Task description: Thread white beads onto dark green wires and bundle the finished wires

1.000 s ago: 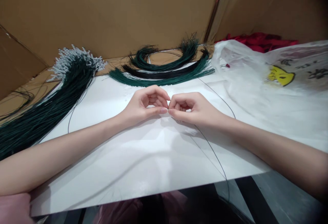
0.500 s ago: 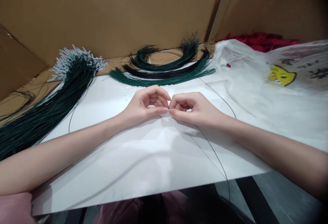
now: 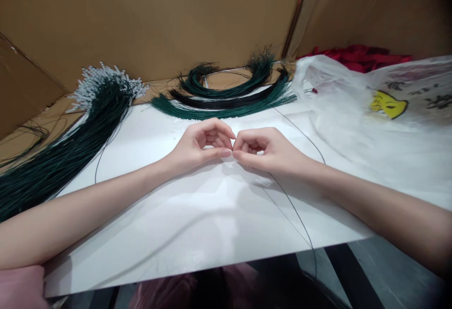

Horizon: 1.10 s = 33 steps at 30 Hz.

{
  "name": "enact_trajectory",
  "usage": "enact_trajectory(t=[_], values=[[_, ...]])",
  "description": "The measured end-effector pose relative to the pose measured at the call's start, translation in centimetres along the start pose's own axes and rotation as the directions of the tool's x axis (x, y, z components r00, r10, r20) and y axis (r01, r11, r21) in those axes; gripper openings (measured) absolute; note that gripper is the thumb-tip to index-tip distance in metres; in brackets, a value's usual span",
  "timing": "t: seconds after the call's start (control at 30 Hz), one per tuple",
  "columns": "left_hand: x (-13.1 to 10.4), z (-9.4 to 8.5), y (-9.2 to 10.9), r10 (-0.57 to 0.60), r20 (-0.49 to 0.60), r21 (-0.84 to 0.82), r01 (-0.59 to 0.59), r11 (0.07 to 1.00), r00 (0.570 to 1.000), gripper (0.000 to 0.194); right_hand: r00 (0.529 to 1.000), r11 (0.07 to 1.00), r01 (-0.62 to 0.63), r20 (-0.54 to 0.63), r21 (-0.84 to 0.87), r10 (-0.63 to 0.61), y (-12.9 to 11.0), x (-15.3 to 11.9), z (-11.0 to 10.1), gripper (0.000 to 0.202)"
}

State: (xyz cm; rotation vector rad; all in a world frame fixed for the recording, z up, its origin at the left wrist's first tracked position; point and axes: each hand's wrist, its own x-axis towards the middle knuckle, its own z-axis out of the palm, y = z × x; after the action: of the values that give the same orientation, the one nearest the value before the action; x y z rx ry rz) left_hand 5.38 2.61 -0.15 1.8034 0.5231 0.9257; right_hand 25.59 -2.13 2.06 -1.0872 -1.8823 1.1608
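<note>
Over the middle of the white tabletop (image 3: 197, 233), my left hand (image 3: 203, 144) and my right hand (image 3: 266, 149) meet at the fingertips. The fingers of my left hand curl in toward its thumb; whatever they pinch is too small to make out. My right hand has thumb and forefinger pressed together. A thin dark wire (image 3: 294, 210) comes out from under it and runs down past the table's front edge, its other end hidden by the fingers. Small white bits (image 3: 226, 118) lie just behind my hands.
At left lies a thick bundle of dark green wires (image 3: 70, 144) with white beaded tips (image 3: 106, 76). Curved bunches of green and black wires (image 3: 226, 104) lie at the back. A clear plastic bag (image 3: 353, 111) covers the right side, with red cloth (image 3: 363, 57) behind. Cardboard walls (image 3: 158, 17) stand behind.
</note>
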Motion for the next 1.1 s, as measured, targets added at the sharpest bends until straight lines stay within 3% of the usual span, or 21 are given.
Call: enact_trajectory(t=[1.1], values=[[0.0,-0.27,-0.39,0.064,-0.01,-0.007,-0.064,0.998,0.998,0.035,1.0,1.0,0.022,-0.002,-0.015,-0.022,-0.05,0.11,-0.08,0.012]])
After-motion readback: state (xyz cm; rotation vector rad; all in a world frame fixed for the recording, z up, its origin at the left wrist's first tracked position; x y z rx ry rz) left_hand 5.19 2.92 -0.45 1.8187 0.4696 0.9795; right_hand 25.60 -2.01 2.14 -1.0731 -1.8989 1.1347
